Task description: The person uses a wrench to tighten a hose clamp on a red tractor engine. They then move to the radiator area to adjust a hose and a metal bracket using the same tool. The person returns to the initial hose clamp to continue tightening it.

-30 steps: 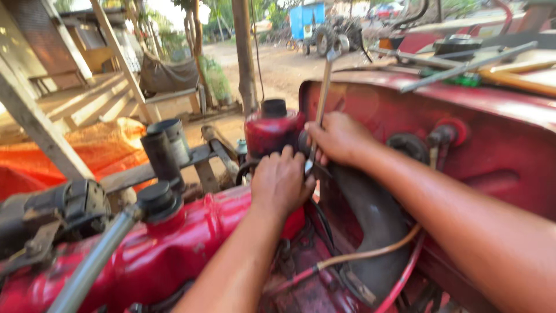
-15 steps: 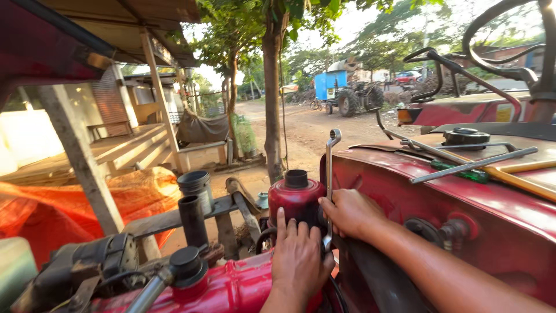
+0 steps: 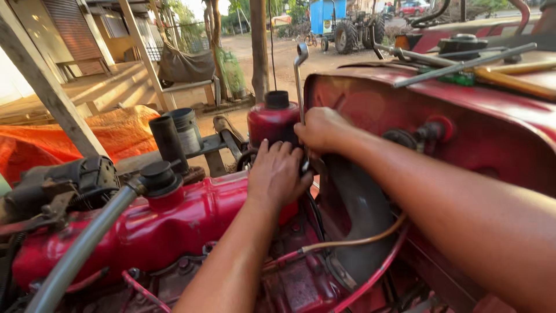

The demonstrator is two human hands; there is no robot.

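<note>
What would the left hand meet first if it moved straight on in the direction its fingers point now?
Probably the red canister: the left hand points up and away, its fingertips already at the canister's base. Depth is unclear, so contact is uncertain.

Outdoor yard, warm low sunlight. Dirt ground [image 3: 278, 55] runs to the far side w/ tree trunks [image 3: 259, 46]. Far left: bldg w/ rolled shutter [image 3: 72, 29], timber posts [image 3: 49, 93] & wooden deck [image 3: 87, 87]. Orange tarp [image 3: 116, 133] near left. Far off, a blue shed [image 3: 327, 14] (tractor [image 3: 353, 32] parked beside it).
</note>
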